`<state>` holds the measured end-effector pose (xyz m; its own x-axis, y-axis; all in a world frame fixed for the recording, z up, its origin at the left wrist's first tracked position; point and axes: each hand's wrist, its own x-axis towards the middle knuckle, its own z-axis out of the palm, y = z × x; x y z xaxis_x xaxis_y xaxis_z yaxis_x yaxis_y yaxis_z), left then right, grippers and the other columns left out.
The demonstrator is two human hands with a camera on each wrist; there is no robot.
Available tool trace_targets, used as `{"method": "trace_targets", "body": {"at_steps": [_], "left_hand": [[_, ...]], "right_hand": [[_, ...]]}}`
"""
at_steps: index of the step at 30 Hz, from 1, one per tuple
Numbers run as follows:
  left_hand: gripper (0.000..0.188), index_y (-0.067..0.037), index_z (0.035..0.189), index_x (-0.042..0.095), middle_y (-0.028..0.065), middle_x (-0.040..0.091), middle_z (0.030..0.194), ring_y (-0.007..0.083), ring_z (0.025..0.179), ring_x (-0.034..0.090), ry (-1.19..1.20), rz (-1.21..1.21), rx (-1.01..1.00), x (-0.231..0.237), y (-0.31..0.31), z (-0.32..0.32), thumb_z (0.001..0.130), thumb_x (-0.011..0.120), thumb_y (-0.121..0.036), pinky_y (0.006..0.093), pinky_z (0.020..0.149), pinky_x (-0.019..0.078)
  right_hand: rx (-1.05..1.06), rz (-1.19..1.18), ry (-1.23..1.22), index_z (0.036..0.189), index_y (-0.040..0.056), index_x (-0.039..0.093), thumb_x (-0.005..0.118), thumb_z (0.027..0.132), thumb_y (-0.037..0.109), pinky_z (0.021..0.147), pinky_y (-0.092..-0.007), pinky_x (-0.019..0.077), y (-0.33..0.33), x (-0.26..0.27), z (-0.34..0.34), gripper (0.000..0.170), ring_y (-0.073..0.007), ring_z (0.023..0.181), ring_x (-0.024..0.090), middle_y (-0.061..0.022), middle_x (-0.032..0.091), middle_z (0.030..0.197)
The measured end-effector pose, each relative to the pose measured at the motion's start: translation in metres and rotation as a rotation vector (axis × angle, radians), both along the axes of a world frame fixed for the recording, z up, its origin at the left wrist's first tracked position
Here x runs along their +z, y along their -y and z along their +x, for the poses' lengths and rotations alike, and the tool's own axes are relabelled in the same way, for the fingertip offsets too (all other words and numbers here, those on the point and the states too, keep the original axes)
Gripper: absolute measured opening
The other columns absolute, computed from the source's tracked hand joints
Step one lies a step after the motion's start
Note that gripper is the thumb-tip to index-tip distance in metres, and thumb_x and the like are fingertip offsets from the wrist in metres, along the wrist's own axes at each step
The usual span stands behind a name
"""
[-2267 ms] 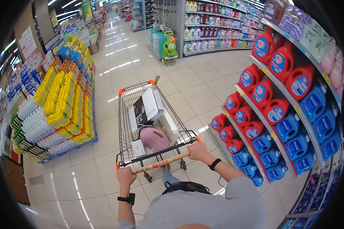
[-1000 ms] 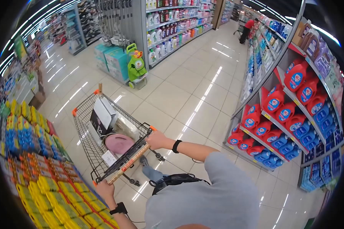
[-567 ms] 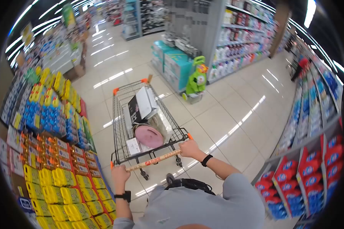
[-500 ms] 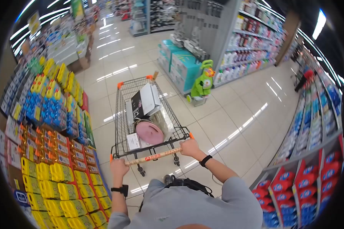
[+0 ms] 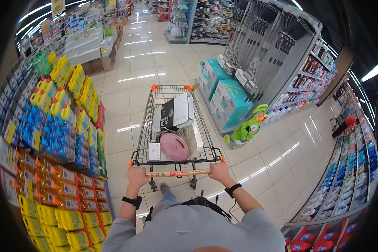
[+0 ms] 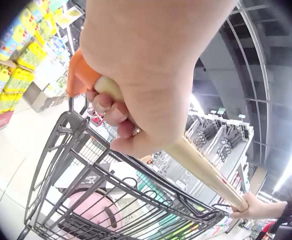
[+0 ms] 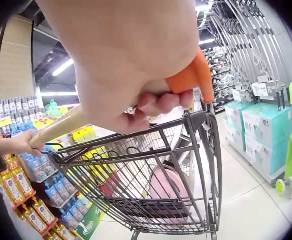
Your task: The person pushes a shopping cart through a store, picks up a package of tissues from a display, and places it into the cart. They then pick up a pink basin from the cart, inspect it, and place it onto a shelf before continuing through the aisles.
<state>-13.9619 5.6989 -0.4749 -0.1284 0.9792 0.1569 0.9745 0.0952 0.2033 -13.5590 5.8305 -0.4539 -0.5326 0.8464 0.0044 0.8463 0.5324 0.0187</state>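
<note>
Both hands hold the tan handle bar (image 5: 178,173) of a wire shopping cart (image 5: 149,122). The left hand (image 5: 137,177) grips its left end, and in the left wrist view that hand (image 6: 136,85) has its fingers curled round the bar beside an orange end piece (image 6: 81,75). The right hand (image 5: 220,171) grips the right end; in the right wrist view its fingers (image 7: 156,105) wrap the bar next to the other orange piece (image 7: 191,77). Inside the cart lie a pink round item (image 5: 174,147), a black and white box (image 5: 167,115) and a small white box (image 5: 154,151).
Stacked yellow packs (image 5: 69,235) and blue bottles (image 5: 56,130) line the left side. At right stand teal boxes (image 5: 229,107), a green trolley figure (image 5: 245,130) and curved shelves (image 5: 340,185). Tiled floor (image 5: 134,101) runs ahead; a person in red (image 5: 348,122) is far right.
The view has turned: the cart appears farther right than half a second ago, and its handle looks level rather than slanted. The teal boxes and green figure look nearer. Both hands keep their grip.
</note>
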Motion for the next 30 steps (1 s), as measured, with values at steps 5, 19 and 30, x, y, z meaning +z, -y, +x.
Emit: {"method": "trace_targets", "body": {"at_steps": [5, 19, 30], "left_hand": [[0.012, -0.009, 0.062, 0.068, 0.0127, 0.064, 0.06, 0.0308, 0.06, 0.064, -0.025, -0.006, -0.022, -0.001, -0.116, -0.051, 0.063, 0.068, -0.021, 0.0425, 0.066, 0.0498], [0.012, -0.008, 0.062, 0.067, 0.0138, 0.062, 0.058, 0.0327, 0.058, 0.063, -0.025, 0.024, -0.067, 0.0, -0.408, -0.173, 0.06, 0.067, -0.02, 0.0431, 0.06, 0.0514], [0.011, -0.009, 0.06, 0.067, 0.0127, 0.063, 0.058, 0.031, 0.059, 0.064, -0.036, 0.027, -0.044, -0.003, -0.644, -0.255, 0.062, 0.066, -0.02, 0.0414, 0.063, 0.0507]], "right_hand": [[-0.008, 0.025, -0.029, 0.073, 0.0114, 0.066, 0.065, 0.069, 0.024, 0.057, -0.0436, 0.0529, -0.105, 0.003, -0.049, 0.013, -0.029, 0.063, 0.067, -0.0089, 0.065, 0.063], [0.013, 0.041, -0.098, 0.071, 0.0101, 0.063, 0.067, 0.067, 0.021, 0.058, -0.043, 0.0523, -0.392, -0.003, -0.165, 0.012, -0.0295, 0.061, 0.066, -0.0099, 0.064, 0.061], [0.025, -0.024, -0.077, 0.072, 0.0087, 0.065, 0.065, 0.072, 0.023, 0.06, -0.0454, 0.0524, -0.636, 0.004, -0.249, 0.014, -0.0307, 0.064, 0.066, -0.0115, 0.065, 0.064]]}}
